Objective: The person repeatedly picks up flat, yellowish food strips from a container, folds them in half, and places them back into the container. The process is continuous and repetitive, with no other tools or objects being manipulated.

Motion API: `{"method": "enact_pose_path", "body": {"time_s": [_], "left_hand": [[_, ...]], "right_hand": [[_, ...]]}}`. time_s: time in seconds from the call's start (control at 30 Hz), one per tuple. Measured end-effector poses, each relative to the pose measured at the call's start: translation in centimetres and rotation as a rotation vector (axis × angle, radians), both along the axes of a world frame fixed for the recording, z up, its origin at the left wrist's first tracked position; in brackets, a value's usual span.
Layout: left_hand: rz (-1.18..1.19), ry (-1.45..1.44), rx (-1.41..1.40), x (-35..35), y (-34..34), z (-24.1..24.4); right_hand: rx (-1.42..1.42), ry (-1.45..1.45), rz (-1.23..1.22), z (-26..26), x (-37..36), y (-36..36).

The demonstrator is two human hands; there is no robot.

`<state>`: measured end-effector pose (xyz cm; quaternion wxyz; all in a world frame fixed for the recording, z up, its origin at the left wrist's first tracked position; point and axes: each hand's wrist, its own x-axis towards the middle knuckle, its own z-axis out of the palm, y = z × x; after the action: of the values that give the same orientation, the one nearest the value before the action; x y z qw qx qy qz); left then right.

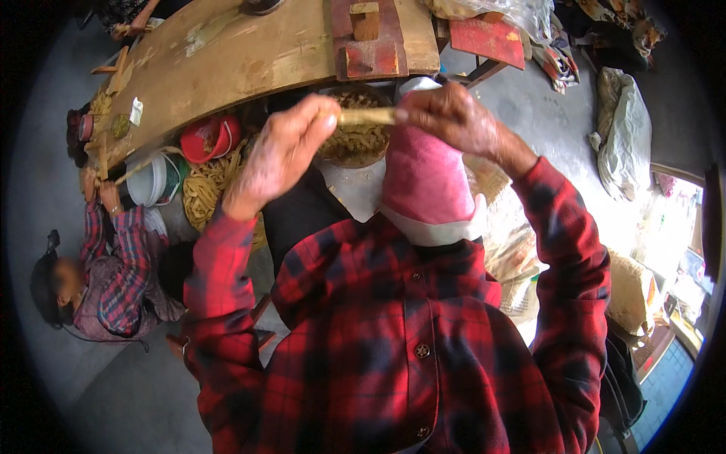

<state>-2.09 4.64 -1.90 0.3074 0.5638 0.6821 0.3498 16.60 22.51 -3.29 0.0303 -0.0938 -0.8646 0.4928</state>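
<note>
A short pale-yellow strip or roll (pixel 367 117) is stretched level between my two hands, over my lap. My left hand (pixel 289 144) grips its left end between thumb and fingers. Its right end is in the fingers of my right hand (pixel 454 120), which is blurred. Under the strip stands a round basin (pixel 356 164) holding many yellowish-brown pieces; my hands hide part of it. A pink cloth (pixel 425 170) with white edging covers my right thigh, just below the right hand.
Ahead is a wooden table (pixel 255 51) bearing a reddish board (pixel 371 59) with a wooden block (pixel 364 22). To the left are a red bucket (pixel 211 139), a white bucket (pixel 148 179) and heaped yellowish strips (pixel 201 198). A co-worker (pixel 113 284) sits at left, handling a long strip. A plastic bag (pixel 621 136) lies right.
</note>
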Motion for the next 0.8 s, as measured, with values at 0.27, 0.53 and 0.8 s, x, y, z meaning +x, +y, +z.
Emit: {"method": "enact_pose_path", "body": {"time_s": [0.27,0.53,0.8], "left_hand": [[0.011,-0.06,0.134,-4.5,7.9,-6.3],[0.018,-0.142,0.177,-6.0,10.6,-9.4],[0.126,-0.009,0.135,-5.9,11.5,-10.7]], "right_hand": [[-0.14,-0.046,-0.166,-5.0,-4.4,6.3],[0.129,0.257,0.0,-7.7,-5.6,9.0],[0.024,0.139,-0.192,-9.6,-5.8,8.9]]}}
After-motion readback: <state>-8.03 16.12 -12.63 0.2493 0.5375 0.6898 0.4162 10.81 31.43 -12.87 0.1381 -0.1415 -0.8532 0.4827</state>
